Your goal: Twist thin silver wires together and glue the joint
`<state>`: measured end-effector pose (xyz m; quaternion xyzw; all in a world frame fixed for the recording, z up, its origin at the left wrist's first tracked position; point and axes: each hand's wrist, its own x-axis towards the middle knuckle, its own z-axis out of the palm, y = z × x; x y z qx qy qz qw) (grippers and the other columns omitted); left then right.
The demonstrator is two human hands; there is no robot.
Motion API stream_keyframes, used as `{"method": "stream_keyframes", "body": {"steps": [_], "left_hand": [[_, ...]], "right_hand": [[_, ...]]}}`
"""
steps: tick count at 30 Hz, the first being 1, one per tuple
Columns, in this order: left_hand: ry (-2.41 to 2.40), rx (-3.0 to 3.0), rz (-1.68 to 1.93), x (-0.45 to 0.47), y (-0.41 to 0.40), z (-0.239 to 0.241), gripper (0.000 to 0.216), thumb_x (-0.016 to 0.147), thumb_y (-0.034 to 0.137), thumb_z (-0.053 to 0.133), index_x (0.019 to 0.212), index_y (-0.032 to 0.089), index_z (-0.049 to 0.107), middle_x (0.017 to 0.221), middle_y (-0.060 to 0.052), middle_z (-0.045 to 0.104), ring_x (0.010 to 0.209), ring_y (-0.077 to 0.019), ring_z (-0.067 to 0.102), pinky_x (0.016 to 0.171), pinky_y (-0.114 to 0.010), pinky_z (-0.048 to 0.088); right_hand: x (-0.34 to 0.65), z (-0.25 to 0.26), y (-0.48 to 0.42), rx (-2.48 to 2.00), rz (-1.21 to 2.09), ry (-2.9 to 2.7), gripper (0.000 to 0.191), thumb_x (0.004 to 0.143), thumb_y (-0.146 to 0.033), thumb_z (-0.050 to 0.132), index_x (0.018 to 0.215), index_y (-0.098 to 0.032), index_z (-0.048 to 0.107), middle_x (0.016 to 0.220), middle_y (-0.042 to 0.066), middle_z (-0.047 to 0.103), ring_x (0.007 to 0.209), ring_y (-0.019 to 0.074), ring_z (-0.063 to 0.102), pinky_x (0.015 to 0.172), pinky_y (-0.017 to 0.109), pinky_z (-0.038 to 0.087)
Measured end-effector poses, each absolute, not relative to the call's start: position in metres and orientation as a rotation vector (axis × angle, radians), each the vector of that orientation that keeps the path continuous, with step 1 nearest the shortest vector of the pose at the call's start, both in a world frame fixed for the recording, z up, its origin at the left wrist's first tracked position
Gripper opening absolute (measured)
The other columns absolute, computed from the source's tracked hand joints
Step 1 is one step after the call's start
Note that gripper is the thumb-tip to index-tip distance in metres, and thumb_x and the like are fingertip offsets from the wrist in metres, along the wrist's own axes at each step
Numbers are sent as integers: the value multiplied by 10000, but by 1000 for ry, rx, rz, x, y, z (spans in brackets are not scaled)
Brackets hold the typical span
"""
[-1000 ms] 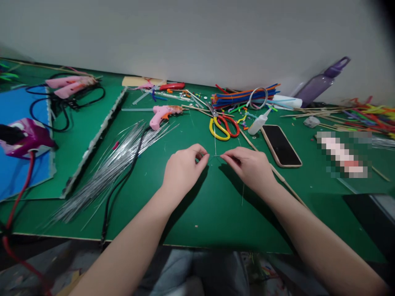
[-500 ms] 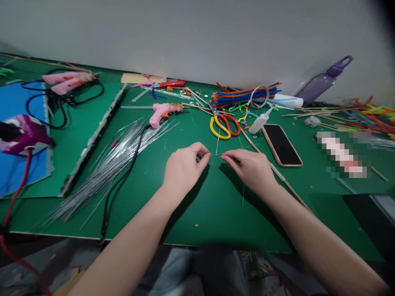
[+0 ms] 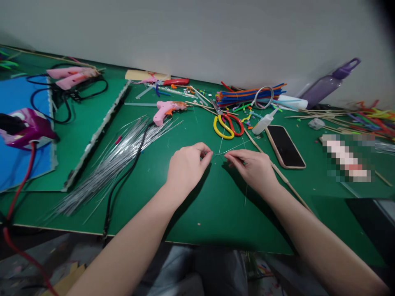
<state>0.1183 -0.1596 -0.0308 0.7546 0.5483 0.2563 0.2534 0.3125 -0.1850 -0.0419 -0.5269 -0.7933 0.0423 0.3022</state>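
Observation:
Thin silvery wire (image 3: 219, 153) crosses the small gap between my two hands above the green tabletop. My left hand (image 3: 190, 163) pinches it with thumb and forefinger. From the other side, my right hand (image 3: 253, 165) also pinches the wire, its fingertips pressed together. Fine wire ends stick out upward and to the right from the crossing, and another thin length hangs below my right hand. How the strands join is too small to make out. Scissors (image 3: 228, 123) with yellow and red handles lie just beyond my hands.
A bundle of silvery wires (image 3: 114, 164) lies left, crossed by the black cord of a pink glue gun (image 3: 165, 112). Right of my hands are a phone (image 3: 285, 146), a small white bottle (image 3: 264, 122) and a wooden stick (image 3: 282, 176). Pipe cleaners (image 3: 247, 98) and a purple bottle (image 3: 327, 86) are behind.
The whole view has shifted slightly, so things appear a little further right. Both hands keep their pinch; a wire end by my right hand now points up and to the right.

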Motion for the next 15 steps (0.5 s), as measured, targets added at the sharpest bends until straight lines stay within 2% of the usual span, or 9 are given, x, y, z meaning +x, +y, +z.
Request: {"method": "stream_keyframes", "body": {"steps": [10,15], "left_hand": [[1501,2038,668,119,-159,-30,209,870,330,528,871,212,701,808,-40,729,700,-183,654,640,-290,457],[1493,2044,690,118,-159,-30,210,872,330,524,871,215,699,797,-36,728,696,-180,651,635,-288,452]], "right_hand": [[314,-44,-182,-1386,82,-2101,185,911,-283,542,879,-187,697,784,18,736,592,121,669,608,235,521],[315,-40,-179,-1392,51,-2199,211,922,-282,521,878,-181,701,783,26,735,643,127,678,604,225,500]]}}
